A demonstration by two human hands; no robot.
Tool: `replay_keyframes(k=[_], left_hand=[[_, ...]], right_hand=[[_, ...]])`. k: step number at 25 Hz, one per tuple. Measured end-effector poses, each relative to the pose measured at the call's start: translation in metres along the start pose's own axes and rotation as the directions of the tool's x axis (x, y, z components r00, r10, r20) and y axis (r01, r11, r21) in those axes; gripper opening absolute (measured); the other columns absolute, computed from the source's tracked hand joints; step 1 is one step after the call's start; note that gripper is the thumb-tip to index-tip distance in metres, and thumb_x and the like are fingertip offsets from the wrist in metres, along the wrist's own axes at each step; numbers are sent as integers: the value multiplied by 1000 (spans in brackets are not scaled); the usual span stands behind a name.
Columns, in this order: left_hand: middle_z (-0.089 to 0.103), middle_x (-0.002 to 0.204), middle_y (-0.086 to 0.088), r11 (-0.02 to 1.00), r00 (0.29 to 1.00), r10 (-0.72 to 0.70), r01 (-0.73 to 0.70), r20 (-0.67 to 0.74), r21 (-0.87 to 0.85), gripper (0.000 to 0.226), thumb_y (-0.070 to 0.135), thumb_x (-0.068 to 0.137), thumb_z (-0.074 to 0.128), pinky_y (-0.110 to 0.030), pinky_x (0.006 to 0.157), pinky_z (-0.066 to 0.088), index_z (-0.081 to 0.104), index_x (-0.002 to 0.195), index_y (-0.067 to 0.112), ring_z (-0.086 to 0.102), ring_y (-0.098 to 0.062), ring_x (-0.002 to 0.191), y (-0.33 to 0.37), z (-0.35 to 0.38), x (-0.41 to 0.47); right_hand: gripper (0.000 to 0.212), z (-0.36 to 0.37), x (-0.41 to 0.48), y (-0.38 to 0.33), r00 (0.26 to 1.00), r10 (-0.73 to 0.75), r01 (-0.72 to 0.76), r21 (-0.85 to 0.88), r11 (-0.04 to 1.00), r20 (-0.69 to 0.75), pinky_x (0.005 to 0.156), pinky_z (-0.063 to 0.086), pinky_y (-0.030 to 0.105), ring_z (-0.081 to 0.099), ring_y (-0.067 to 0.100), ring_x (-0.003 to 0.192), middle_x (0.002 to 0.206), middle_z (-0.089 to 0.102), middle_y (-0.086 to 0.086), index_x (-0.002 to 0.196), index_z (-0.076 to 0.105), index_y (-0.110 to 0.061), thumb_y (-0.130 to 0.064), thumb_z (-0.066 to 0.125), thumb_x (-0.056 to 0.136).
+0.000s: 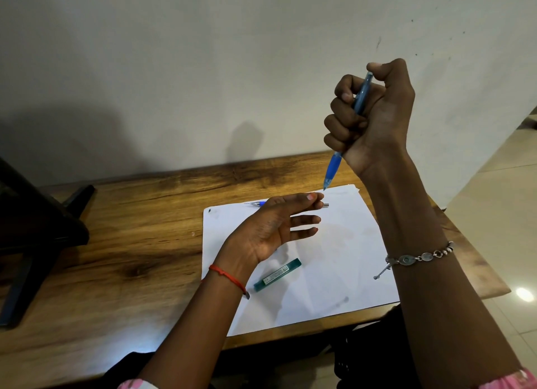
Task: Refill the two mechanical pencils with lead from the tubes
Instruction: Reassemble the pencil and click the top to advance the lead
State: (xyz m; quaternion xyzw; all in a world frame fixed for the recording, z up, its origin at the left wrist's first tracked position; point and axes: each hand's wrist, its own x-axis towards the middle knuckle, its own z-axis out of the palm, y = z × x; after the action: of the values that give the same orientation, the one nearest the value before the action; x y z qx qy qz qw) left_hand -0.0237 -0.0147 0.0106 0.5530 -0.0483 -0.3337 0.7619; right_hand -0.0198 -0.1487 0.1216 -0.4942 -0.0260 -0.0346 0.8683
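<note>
One lead tube (277,275) capped on paper (334,261) | right hand (374,118) fists blue pencil (334,168) | left hand (276,226) spread, empty

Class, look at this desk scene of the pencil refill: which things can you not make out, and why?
Head view only:
- Second pencil: the middle hidden behind the left hand.
- Blue pencil: barrel wrapped by the right hand; any lead at its tip is too small.
- Lead tube: label too small; contents unclear.
</note>
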Motion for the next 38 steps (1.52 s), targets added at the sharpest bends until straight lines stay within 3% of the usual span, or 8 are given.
replay_keyframes(k=[38], left_hand=[[71,76,8,1000,1000,2,-2,-5,3,16,19,89,55,-24,66,57,71,86,18,66,-8,67,-1,-1,2]], right_hand=[[42,0,0,2,999,-23,23,-2,1000,-35,43,12,12,8,8,33,36,16,-7,53,30,-12,-30,22,90]])
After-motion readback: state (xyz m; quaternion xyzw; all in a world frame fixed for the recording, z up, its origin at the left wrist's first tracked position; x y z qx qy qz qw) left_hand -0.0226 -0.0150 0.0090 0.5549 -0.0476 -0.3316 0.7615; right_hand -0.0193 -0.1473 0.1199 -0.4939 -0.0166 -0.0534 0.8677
